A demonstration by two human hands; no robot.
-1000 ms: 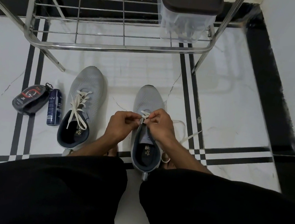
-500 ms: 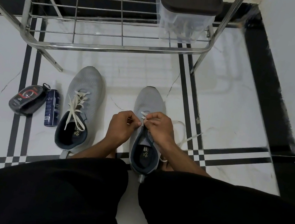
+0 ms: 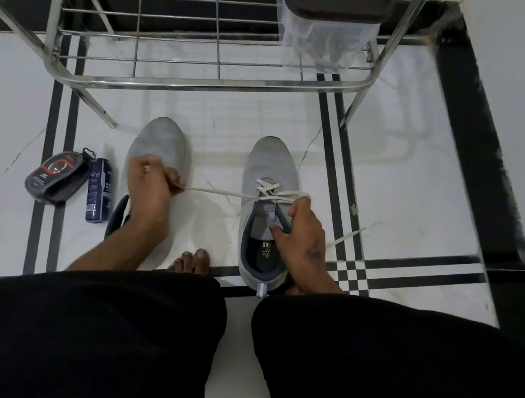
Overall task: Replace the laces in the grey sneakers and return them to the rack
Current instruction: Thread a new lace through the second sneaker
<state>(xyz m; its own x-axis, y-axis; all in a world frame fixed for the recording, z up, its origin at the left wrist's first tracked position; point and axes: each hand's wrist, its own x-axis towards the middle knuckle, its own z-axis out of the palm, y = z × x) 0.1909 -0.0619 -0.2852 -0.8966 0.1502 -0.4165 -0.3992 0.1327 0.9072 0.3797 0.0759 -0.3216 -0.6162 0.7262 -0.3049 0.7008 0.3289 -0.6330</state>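
A person's left hand (image 3: 152, 185) pinches a cream flat lace (image 3: 220, 192), drawn taut toward nine o'clock from the right grey mesh sneaker (image 3: 269, 179) on the white marble floor (image 3: 409, 206); the right hand (image 3: 304, 230) grips its tongue. The other grey sneaker (image 3: 159, 140) lies under the left hand, at six o'clock of the steel wire rack (image 3: 174, 55).

Both sneakers, left one (image 3: 159, 143) & right one (image 3: 270, 165), are pale grey knit w/ dark navy collar lining; the lace (image 3: 220, 192) is off-white. The floor (image 3: 411, 196) is glossy white marble w/ faint grey veins, crossed by thin black double stripes that form a small b/w check where they meet. The rack (image 3: 204, 83) is shiny silver metal. The spray can (image 3: 99, 189) is dark blue w/ white text; the polish tin (image 3: 56, 176) is black w/ red & white label. The trousers (image 3: 91, 344) are plain black.
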